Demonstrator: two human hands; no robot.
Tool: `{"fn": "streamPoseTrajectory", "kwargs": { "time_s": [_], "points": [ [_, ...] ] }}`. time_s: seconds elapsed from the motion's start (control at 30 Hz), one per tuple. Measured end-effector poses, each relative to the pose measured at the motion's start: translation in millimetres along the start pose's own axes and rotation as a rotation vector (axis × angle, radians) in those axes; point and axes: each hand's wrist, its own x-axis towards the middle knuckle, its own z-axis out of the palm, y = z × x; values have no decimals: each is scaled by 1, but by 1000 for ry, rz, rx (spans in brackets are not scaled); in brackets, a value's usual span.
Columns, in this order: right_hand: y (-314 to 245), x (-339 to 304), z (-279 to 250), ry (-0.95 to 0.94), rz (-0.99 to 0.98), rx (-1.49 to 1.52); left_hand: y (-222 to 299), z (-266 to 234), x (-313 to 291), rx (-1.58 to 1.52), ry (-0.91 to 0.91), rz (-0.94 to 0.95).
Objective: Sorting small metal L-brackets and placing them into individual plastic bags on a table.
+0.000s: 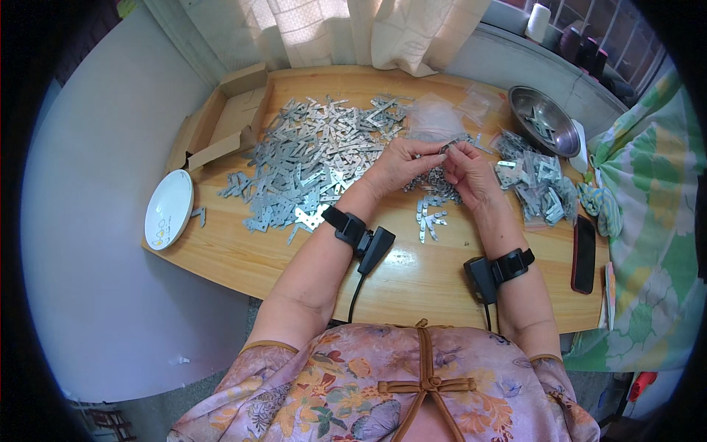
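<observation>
Closest to my camera is a floral garment (339, 390). Just right of the bracket pile (317, 158), my feed shows left hand (403, 160) and right hand (473, 175), fingers of both pinching a small metal piece (445, 147); bagged parts (541, 184) lie farther right.

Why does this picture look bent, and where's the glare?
Head view: the fisheye lens bows the edges of the table; glare whitens wood near the front and glints off the metal brackets; bright patches mark the curtain; black fills the corners.

No legible lettering on anything (marks on the white plate (169, 206) too small).
</observation>
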Motion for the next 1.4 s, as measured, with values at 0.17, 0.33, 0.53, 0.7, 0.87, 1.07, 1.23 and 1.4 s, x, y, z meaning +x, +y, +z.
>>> {"fn": "streamPoseTrajectory", "kwargs": {
  "time_s": [0.17, 0.33, 0.53, 0.7, 0.87, 1.07, 1.23, 1.4],
  "points": [
    [0, -1, 4, 75, 0, -15, -5, -1, 0, 135, 41, 103],
    [1, -3, 9, 98, -17, -40, -7, -2, 1, 166, 49, 98],
    [5, -2, 5, 101, -99, -169, -8, -3, 2, 254, 64, 122],
    [6, -6, 19, 147, -181, -352, -9, -3, 1, 281, 83, 132],
    [19, 8, 4, 170, -474, -696, -11, -1, 3, 313, 86, 164],
    [18, 7, 1, 298, -583, -1194, -13, -1, 2, 408, 84, 202],
    [14, 3, 2, 236, -515, -1089, -12, -1, 2, 398, 91, 150],
    [12, 1, 8, 174, -377, -813, -14, -1, 2, 367, 97, 180]
  ]
}}
